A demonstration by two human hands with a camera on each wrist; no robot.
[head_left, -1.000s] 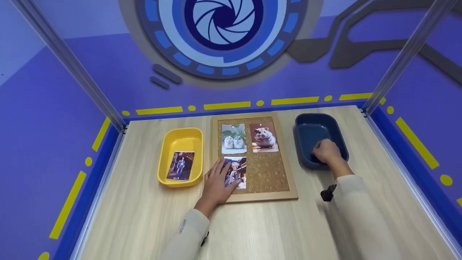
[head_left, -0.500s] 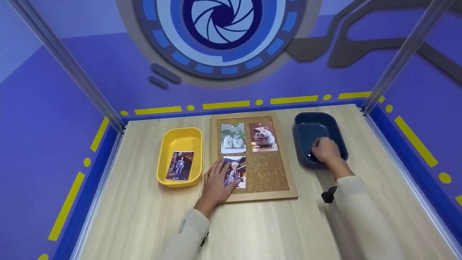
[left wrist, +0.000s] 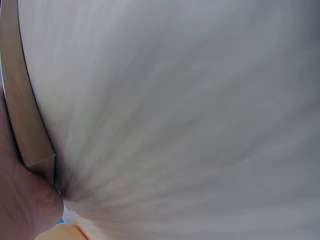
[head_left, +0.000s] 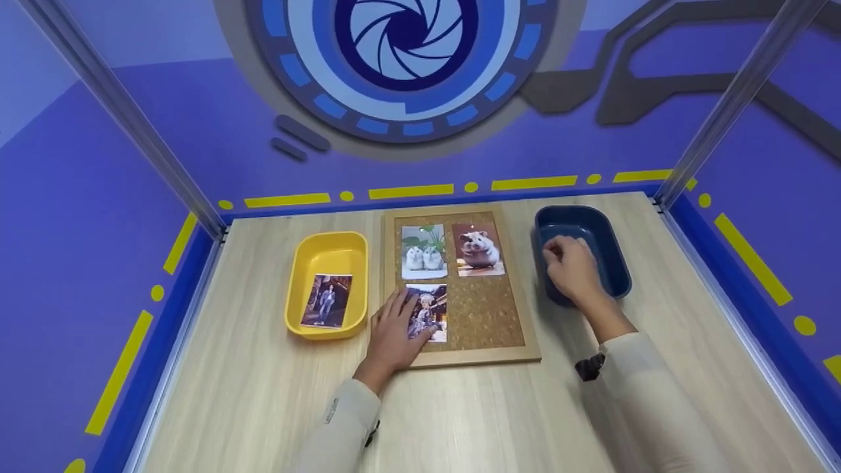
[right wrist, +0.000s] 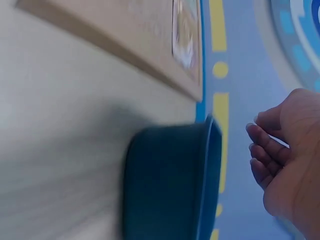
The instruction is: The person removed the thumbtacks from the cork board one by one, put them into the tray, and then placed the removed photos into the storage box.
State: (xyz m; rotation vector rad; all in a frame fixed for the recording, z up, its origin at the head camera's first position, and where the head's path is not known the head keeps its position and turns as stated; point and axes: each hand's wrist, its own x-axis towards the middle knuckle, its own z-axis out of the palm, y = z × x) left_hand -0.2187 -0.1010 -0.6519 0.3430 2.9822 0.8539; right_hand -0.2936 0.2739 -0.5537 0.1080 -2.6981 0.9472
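My left hand [head_left: 394, 332] lies spread with straight fingers over the left side of the wood-framed cork board [head_left: 489, 315]. Its fingers and thumb rest along the lower-left photo [head_left: 430, 309] of a person. Higher on the board, a photo of two hamsters [head_left: 424, 256] and one of a single hamster [head_left: 479, 251] each have a small white pin head at the top. Above the dark blue tray [head_left: 614, 263], my right hand [head_left: 575, 266] pinches with thumb and forefinger. A tiny pale spot at those fingertips looks like a pushpin, mostly hidden.
A yellow tray [head_left: 294, 282] left of the board holds another photo of a person [head_left: 327, 300]. Purple panels [head_left: 164, 157] and metal posts enclose the wooden table [head_left: 256, 394] at the back and sides.
My right hand has risen from inside the dark blue tray and shifted left toward the board. A white dot beside its fingers in the tray no longer shows. My left hand stays put.
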